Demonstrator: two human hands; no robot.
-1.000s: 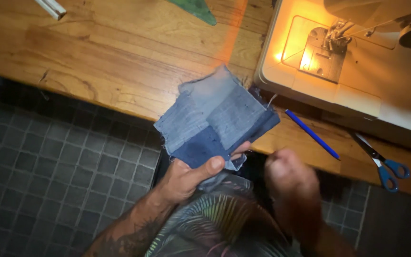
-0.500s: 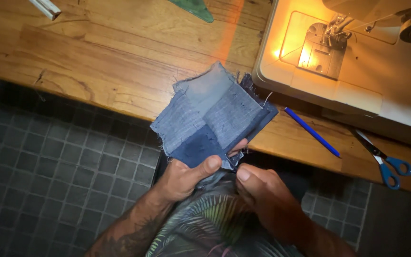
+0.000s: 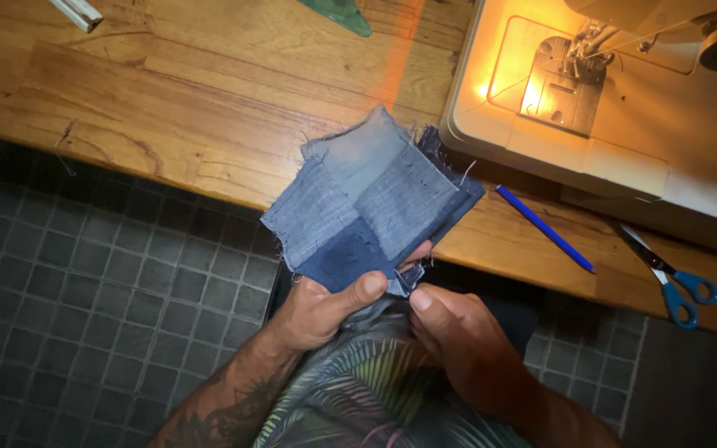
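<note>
Denim patchwork piece (image 3: 371, 207): several blue denim squares of differing shade joined into one panel, raw frayed edges outward; held in the air above the table edge, tilted toward the wearer so the seam side faces the eyes.
Left hand (image 3: 321, 311): closed on the panel's lower edge, thumb pressed flat on the darkest patch, fingers behind; it acts as the support, keeping the cloth taut and level.
Right hand (image 3: 458, 336): thumb and forefinger pinched together at the panel's lower corner, just beside the left thumb; the fine grip suits a small item at the seam, a thread end or pin, too small to tell.
Wooden table (image 3: 168, 108): bare boards, lying beyond the panel.
Sewing machine (image 3: 599, 99): white, lamp lit over the needle plate, at the right of the table.
Blue pencil (image 3: 545, 228): lying diagonally on the table, near the machine base.
Scissors (image 3: 670, 278): blue-handled, blades shut, right of the pencil, within reach.
Tiled floor (image 3: 68, 307): dark small tiles below.
</note>
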